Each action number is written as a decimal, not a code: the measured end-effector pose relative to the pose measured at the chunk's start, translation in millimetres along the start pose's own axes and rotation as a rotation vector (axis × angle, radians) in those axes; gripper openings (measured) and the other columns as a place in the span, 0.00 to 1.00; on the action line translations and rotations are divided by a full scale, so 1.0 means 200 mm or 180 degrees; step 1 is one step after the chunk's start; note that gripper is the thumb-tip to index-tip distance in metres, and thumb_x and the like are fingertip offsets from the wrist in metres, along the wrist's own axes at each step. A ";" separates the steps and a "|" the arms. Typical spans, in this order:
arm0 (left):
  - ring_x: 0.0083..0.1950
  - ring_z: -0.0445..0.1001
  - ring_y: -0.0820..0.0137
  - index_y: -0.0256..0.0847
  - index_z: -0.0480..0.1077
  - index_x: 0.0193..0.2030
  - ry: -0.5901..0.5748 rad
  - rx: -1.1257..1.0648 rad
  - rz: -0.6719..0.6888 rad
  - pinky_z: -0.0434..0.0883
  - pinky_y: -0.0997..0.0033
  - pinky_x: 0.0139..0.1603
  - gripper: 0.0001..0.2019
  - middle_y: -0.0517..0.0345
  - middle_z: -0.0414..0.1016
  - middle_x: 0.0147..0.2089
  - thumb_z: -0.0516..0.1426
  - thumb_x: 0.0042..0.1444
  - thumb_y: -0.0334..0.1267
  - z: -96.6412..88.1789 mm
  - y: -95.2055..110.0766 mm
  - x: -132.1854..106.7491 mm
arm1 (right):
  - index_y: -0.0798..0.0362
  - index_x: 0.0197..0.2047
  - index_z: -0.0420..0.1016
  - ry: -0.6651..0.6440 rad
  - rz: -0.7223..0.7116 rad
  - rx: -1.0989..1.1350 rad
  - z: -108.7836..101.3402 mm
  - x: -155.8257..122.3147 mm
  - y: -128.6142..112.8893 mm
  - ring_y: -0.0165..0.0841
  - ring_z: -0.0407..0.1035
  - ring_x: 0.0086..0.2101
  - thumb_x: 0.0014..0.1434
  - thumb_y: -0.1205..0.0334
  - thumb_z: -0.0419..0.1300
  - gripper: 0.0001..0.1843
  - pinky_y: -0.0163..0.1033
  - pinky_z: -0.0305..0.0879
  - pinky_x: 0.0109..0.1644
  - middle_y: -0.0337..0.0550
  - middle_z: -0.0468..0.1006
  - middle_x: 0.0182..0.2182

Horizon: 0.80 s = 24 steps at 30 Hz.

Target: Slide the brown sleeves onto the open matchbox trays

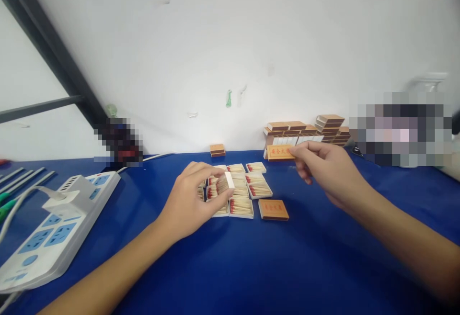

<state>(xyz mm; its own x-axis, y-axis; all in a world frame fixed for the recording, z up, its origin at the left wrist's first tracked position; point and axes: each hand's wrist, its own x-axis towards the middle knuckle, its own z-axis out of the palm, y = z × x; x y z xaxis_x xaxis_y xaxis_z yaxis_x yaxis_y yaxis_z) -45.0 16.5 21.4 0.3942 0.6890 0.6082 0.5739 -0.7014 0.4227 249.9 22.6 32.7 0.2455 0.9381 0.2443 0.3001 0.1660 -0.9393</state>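
Note:
My left hand [194, 195] is closed on a matchbox tray [229, 181], its white end pinched between thumb and fingers, above several open trays of red-tipped matches [241, 207]. The hand covers part of those trays. To the right, my right hand [321, 166] pinches an orange matchbox cover [280, 152] with red lettering by its right end, raised in front of the stacked boxes. Whether anything is inside that cover is hidden. A brown-orange matchbox [273, 209] lies flat on the blue table [230, 267], just right of the front trays.
Stacked matchboxes [328, 128] stand by the white wall at the back right, and a small stack of boxes [217, 150] sits at back centre. A white power strip [68, 243] with a plugged-in adapter and cable occupies the left. Thin rods [34, 181] lie behind it.

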 end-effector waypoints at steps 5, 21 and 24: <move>0.48 0.76 0.63 0.42 0.76 0.49 -0.0050 0.0106 0.0416 0.75 0.59 0.50 0.12 0.54 0.81 0.46 0.67 0.60 0.39 0.01 0.01 -0.01 | 0.51 0.24 0.68 -0.0118 0.0164 -0.0401 -0.04 0.05 0.02 0.27 0.62 0.20 0.57 0.58 0.65 0.14 0.32 0.59 0.21 0.37 0.69 0.20; 0.52 0.78 0.56 0.44 0.77 0.57 -0.0700 0.1012 -0.0114 0.73 0.54 0.56 0.16 0.51 0.83 0.53 0.58 0.69 0.47 -0.13 -0.49 0.13 | 0.50 0.24 0.68 -0.0332 -0.0164 -0.1502 -0.02 0.07 0.09 0.31 0.66 0.23 0.56 0.53 0.60 0.13 0.37 0.59 0.30 0.36 0.70 0.20; 0.55 0.80 0.57 0.43 0.77 0.60 -0.0792 0.0493 -0.0512 0.75 0.56 0.56 0.20 0.51 0.83 0.57 0.60 0.66 0.49 -0.08 -0.49 0.12 | 0.50 0.25 0.69 -0.0344 -0.0187 -0.1509 -0.02 0.07 0.10 0.32 0.66 0.23 0.56 0.53 0.60 0.12 0.38 0.59 0.30 0.36 0.70 0.20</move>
<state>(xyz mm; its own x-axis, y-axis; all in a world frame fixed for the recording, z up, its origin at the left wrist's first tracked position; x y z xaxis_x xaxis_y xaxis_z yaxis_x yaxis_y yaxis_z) -102.7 99.5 5.3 0.4418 0.8255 0.3512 0.7378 -0.5570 0.3813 263.6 38.2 19.3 0.1260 0.9617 0.2435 0.7034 0.0864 -0.7055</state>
